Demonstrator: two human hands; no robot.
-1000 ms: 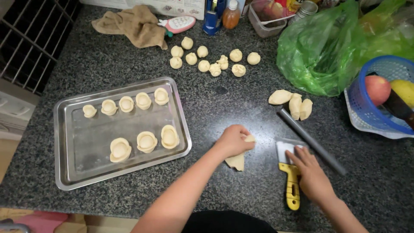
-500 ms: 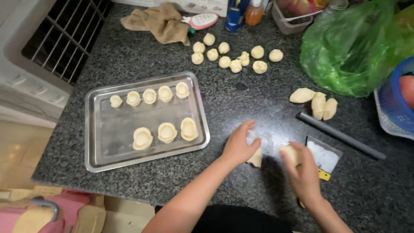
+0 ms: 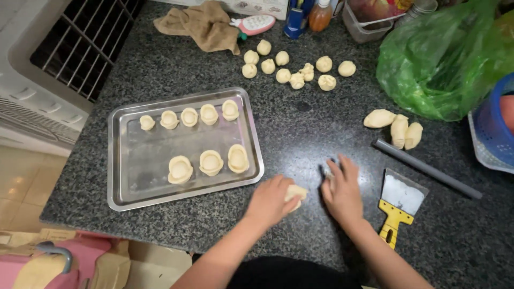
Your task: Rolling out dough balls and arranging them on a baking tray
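Left hand: your fingers curl over a dough piece on the surface
Right hand: lies flat, released, near the scraper
Tray: left of your hands

1 head-worn camera looks steeply down from above the person onto a dark granite countertop. It sits fairly near, taking in the steel baking tray at left, the green plastic bag at right, and floor past the counter's near edge.

Pale cream dough pieces, speckled dark-grey counter, silver tray, yellow-handled scraper, green bag.
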